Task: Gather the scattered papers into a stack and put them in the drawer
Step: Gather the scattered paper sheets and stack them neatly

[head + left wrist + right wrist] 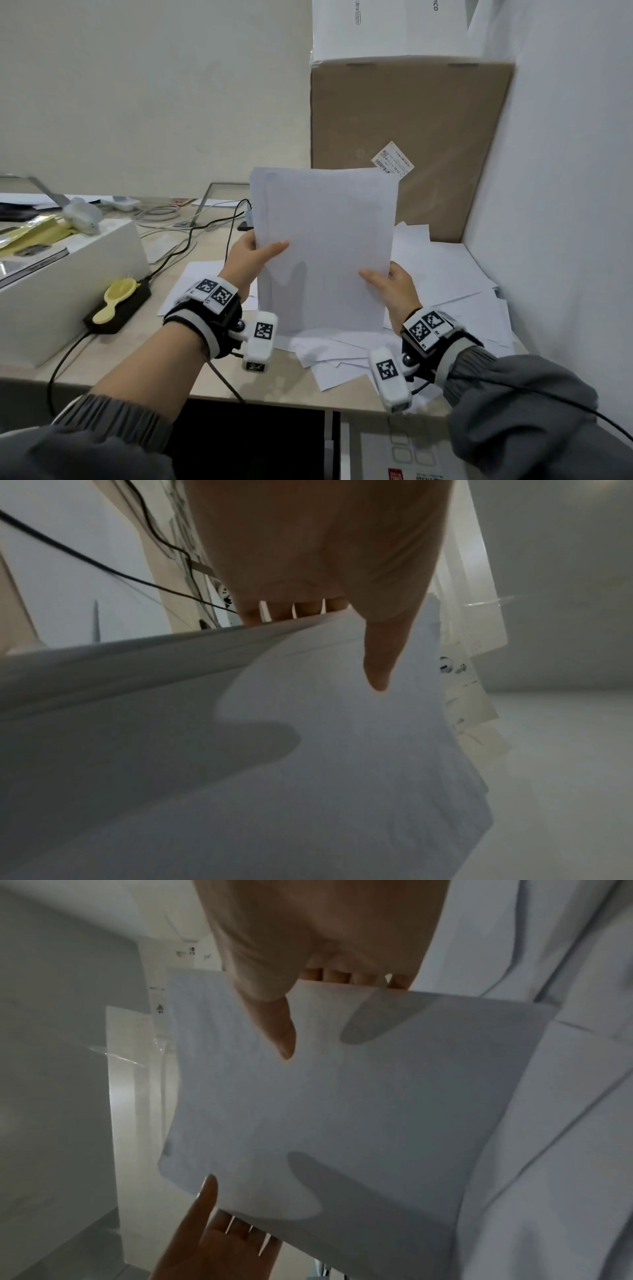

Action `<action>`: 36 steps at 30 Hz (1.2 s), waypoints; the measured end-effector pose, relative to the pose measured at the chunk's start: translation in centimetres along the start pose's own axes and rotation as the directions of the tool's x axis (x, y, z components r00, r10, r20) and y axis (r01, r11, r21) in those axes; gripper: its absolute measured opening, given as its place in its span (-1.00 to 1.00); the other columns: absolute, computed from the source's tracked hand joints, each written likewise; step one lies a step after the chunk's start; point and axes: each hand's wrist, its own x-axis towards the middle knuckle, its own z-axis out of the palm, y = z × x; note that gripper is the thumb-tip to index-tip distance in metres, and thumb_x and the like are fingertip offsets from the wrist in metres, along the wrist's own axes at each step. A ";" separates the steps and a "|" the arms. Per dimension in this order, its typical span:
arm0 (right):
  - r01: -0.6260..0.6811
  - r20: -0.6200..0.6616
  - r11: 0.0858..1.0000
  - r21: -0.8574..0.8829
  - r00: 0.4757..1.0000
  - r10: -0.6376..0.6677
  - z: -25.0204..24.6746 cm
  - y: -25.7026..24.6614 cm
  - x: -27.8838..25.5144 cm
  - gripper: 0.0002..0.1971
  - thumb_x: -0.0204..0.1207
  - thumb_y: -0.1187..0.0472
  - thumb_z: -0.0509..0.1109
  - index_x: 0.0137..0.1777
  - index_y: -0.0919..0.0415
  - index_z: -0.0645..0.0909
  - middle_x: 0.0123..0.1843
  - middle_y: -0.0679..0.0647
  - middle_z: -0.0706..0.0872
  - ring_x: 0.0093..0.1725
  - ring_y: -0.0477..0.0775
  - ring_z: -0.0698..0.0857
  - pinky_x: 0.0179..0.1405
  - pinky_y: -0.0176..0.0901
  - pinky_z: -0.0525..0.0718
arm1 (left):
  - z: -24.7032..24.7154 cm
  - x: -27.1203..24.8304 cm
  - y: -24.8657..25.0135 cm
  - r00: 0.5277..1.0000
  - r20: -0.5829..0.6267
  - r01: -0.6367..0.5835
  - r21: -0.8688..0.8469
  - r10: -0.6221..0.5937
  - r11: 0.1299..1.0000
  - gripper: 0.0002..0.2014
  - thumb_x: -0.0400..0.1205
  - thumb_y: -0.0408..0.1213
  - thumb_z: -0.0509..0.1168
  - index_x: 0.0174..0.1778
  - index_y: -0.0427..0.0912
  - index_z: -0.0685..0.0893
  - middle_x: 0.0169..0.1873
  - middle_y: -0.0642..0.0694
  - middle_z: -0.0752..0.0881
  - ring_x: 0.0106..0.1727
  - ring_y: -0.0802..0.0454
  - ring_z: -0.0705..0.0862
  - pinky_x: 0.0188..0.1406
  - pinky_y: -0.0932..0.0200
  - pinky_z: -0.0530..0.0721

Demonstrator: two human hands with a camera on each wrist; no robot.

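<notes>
You held the stack (325,250) upright above the desk (137,346), your left hand (250,257) pinching its left edge and your right hand (394,284) its right edge, thumbs on the front. More papers (445,274) lay scattered on the desk beneath, before the box (411,113).

Pale plain wall (137,85), light wood desk (144,356), 2 stacked boxes, brown cardboard box (411,120) under white box (387,27)
</notes>
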 end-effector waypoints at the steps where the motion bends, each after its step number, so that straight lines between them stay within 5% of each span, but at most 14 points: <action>1: -0.012 0.012 1.000 0.013 1.000 0.012 0.2 0.1 0.0 -0.65 0.44 0.29 0.51 0.21 0.31 0.59 0.14 0.21 0.76 0.13 0.22 0.74 0.18 0.07 0.70 | 0.1 0.0 0.2 1.000 0.002 -0.005 0.011 0.005 1.000 -0.47 0.40 -0.25 0.54 0.29 -0.27 0.64 0.15 -0.17 0.78 0.15 -0.09 0.77 0.10 0.04 0.72; 6: -0.067 -0.012 0.998 0.011 0.998 0.067 1.5 1.0 0.4 -0.57 0.38 0.24 0.56 0.21 0.28 0.53 0.12 0.15 0.74 0.08 0.15 0.73 0.16 0.04 0.70 | 0.6 0.0 0.4 1.000 -0.012 0.014 -0.027 -0.015 1.000 -0.27 0.25 -0.16 0.62 0.34 -0.24 0.57 0.17 -0.20 0.76 0.15 -0.17 0.77 0.15 -0.16 0.74; 9: -0.084 0.048 0.995 -0.045 0.995 0.086 1.7 1.5 -0.2 -0.62 0.40 0.29 0.51 0.23 0.26 0.61 0.14 0.17 0.76 0.13 0.20 0.74 0.25 0.10 0.67 | 0.8 -1.3 -1.3 0.988 0.066 0.142 -0.009 -0.141 0.990 -0.49 0.34 -0.27 0.56 0.23 -0.18 0.66 0.15 -0.20 0.78 0.17 -0.19 0.75 0.21 -0.14 0.70; 14: -0.032 0.057 0.995 -0.093 0.998 0.038 2.2 0.9 -0.1 -0.65 0.35 0.31 0.42 0.18 0.23 0.64 0.11 0.18 0.77 0.12 0.21 0.74 0.24 0.15 0.67 | 1.5 -1.5 -1.8 0.984 -0.040 0.174 -0.008 -0.174 0.985 -0.78 0.51 -0.38 0.48 0.05 -0.18 0.70 0.12 -0.23 0.76 0.14 -0.21 0.74 0.25 -0.13 0.67; 20: -0.160 0.058 0.943 -0.292 0.981 0.185 1.6 2.8 -0.3 -0.66 0.46 0.41 0.29 0.24 0.31 0.60 0.20 0.26 0.71 0.21 0.29 0.68 0.27 0.15 0.64 | 0.8 -1.9 -3.9 0.963 0.011 0.270 -0.004 -0.270 0.963 -0.64 0.52 -0.42 0.44 0.26 -0.29 0.66 0.17 -0.26 0.75 0.21 -0.25 0.71 0.29 -0.16 0.63; 24: -0.216 0.052 0.880 -0.422 0.964 0.261 0.8 5.0 -1.6 -0.68 0.60 0.25 0.24 0.31 0.36 0.52 0.21 0.20 0.66 0.11 0.26 0.66 -0.20 0.00 0.68 | 0.6 -3.7 -7.8 0.928 -0.033 0.372 -0.027 -0.372 0.928 -0.60 0.52 -0.44 0.44 0.29 -0.36 0.63 0.18 -0.31 0.74 0.20 -0.29 0.70 0.26 -0.18 0.64; 25: -0.182 0.056 0.883 -0.432 0.972 0.228 0.7 4.8 -1.7 -0.68 0.61 0.27 0.24 0.32 0.36 0.53 0.20 0.19 0.66 0.13 0.25 0.66 -0.18 -0.05 0.67 | 0.7 -4.0 -8.1 0.926 -0.050 0.373 -0.026 -0.374 0.927 -0.61 0.51 -0.44 0.45 0.27 -0.34 0.64 0.17 -0.31 0.74 0.17 -0.29 0.72 0.23 -0.19 0.65; 27: -0.117 0.053 0.898 -0.425 0.987 0.154 0.2 4.2 -1.4 -0.68 0.59 0.33 0.25 0.32 0.37 0.58 0.22 0.20 0.69 0.25 0.25 0.66 0.16 0.00 0.66 | 0.9 -4.0 -8.1 0.936 -0.070 0.346 0.008 -0.345 0.938 -0.58 0.48 -0.41 0.48 0.27 -0.32 0.64 0.14 -0.30 0.75 0.15 -0.28 0.72 0.22 -0.22 0.67; 29: -0.071 0.052 0.896 -0.438 0.993 0.104 -0.4 3.4 -0.9 -0.69 0.56 0.34 0.26 0.28 0.36 0.62 0.23 0.24 0.72 0.26 0.26 0.67 0.33 0.11 0.60 | 1.4 -3.7 -7.5 0.952 -0.082 0.298 0.047 -0.294 0.953 -0.57 0.48 -0.39 0.49 0.27 -0.32 0.64 0.13 -0.28 0.75 0.14 -0.27 0.72 0.20 -0.18 0.68; 33: -0.034 0.101 0.853 -0.520 0.990 0.101 -2.4 1.9 0.3 -0.82 0.54 0.21 0.31 -0.08 0.32 0.68 -0.04 0.20 0.76 -0.02 0.20 0.72 0.14 0.02 0.68 | 2.7 -3.4 -6.5 0.970 -0.071 0.239 0.126 -0.231 0.963 -0.62 0.55 -0.40 0.43 0.28 -0.35 0.62 0.10 -0.30 0.72 0.07 -0.23 0.70 0.09 -0.07 0.66; 36: -0.029 0.083 0.774 -0.633 0.991 0.105 -5.3 1.0 0.9 -0.64 0.65 0.10 0.22 -0.23 0.38 0.58 -0.19 0.32 0.63 -0.11 0.21 0.63 0.07 0.06 0.58 | 3.1 -3.2 -7.1 0.963 -0.125 0.256 0.151 -0.238 0.955 -0.65 0.60 -0.39 0.38 0.28 -0.42 0.60 0.01 -0.31 0.69 -0.04 -0.18 0.65 -0.05 0.02 0.60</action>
